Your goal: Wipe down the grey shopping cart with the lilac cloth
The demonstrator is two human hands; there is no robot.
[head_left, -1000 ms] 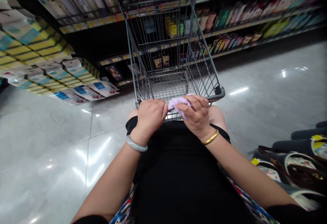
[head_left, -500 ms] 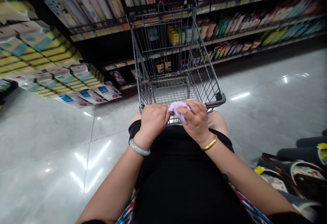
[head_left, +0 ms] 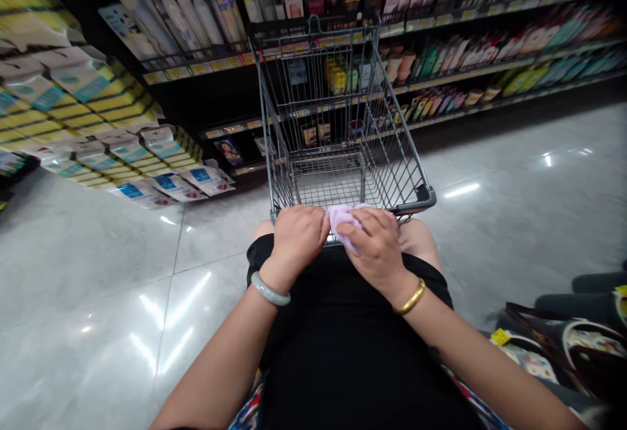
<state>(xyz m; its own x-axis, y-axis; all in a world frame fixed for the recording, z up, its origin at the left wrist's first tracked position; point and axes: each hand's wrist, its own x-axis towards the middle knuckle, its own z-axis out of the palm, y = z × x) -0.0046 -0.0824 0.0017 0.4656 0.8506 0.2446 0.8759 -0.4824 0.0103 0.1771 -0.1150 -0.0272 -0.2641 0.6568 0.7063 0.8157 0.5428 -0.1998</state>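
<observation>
My left hand [head_left: 298, 242] is wrapped round the left part of the handlebar of a grey wire shopping cart [head_left: 425, 200]. Beside it, my right hand [head_left: 378, 246] closes on a bunched lilac cloth [head_left: 343, 226] and rests over the right part of the same bar. Most of the handlebar is hidden under both hands and the cloth. The cloth lies between my two thumbs, close to my left hand. Beyond the hands, the bare wire floor [head_left: 318, 189] of the cart basket shows.
Shelves of bottles and boxes [head_left: 470, 63] run across the far side, just past the cart's front. Yellow-striped packs [head_left: 105, 100] hang at the left. Dark bags with yellow tags [head_left: 543, 325] stand at the lower right. Shiny grey floor [head_left: 98, 273] stretches on both sides.
The cart, shelves and both hands sit slightly lower in view. The lilac cloth has shifted a little and looks more bunched under my right fingers. Both hands stay at the handlebar.
</observation>
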